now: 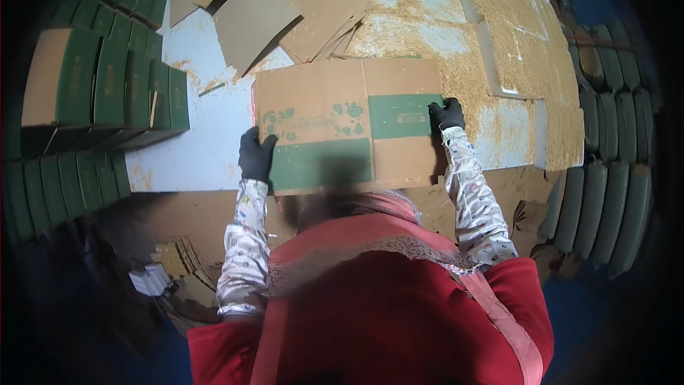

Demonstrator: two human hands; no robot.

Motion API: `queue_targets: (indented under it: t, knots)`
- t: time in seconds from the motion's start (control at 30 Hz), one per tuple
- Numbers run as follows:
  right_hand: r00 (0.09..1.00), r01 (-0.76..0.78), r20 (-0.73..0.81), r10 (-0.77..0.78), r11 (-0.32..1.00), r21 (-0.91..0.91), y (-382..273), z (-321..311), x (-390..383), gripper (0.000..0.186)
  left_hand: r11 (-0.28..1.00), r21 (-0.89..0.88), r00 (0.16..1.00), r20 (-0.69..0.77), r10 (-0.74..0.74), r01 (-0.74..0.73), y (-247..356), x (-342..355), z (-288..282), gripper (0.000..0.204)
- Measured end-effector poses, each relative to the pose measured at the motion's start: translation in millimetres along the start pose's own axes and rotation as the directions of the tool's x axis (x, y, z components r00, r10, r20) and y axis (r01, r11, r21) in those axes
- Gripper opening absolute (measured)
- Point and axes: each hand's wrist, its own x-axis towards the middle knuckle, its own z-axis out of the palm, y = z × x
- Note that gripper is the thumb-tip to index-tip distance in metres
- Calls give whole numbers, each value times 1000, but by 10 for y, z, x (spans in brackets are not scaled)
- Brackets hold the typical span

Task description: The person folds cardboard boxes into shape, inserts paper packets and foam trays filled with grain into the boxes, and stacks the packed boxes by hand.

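Observation:
A flattened cardboard carton [313, 110], brown with green printed bands and small green fruit-like drawings, spans the near edge of the white table [178, 175] in front of me. A vertical crease runs down its middle. At its left edge, near the lower corner, my left hand [256, 155] in a black glove is closed on the board. My right hand [447, 115], gloved the same way, grips the right edge a little higher up. Part of the fingers of both hands is hidden by the carton. A dark shadow falls across its lower middle.
Loose brown cardboard sheets [256, 25] lie across the far side of the table. Green cartons [114, 85] are stacked at the left. Golden crumbly material [520, 50] covers the right side around pale board edges. Filled grey-green bags [605, 192] are piled beyond it.

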Motion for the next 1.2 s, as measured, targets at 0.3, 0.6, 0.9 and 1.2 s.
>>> queue_targets:
  t: [0.3, 0.6, 0.9, 1.2]
  knots:
    - [788, -600, 499, -362, -264, 755, -554, -1313, -474, 46, 946, -322, 784, -580, -219, 25, 825, -125, -392, 58]
    - [88, 626, 508, -857, 444, 641, -2043, -1977, -1369, 75, 537, 252, 503, -190, 843, -805, 2224, -1028, -296, 53]
    - [342, 801, 238, -909, 415, 433, -2288, -2212, -531, 64, 187, -177, 112, 365, 924, -966, 2303, -934, -1287, 48]
    - [161, 985, 314, -936, 174, 13, -1933, -2281, -877, 20, 333, 465, 562, 544, 623, -820, 2517, -902, -1194, 67]
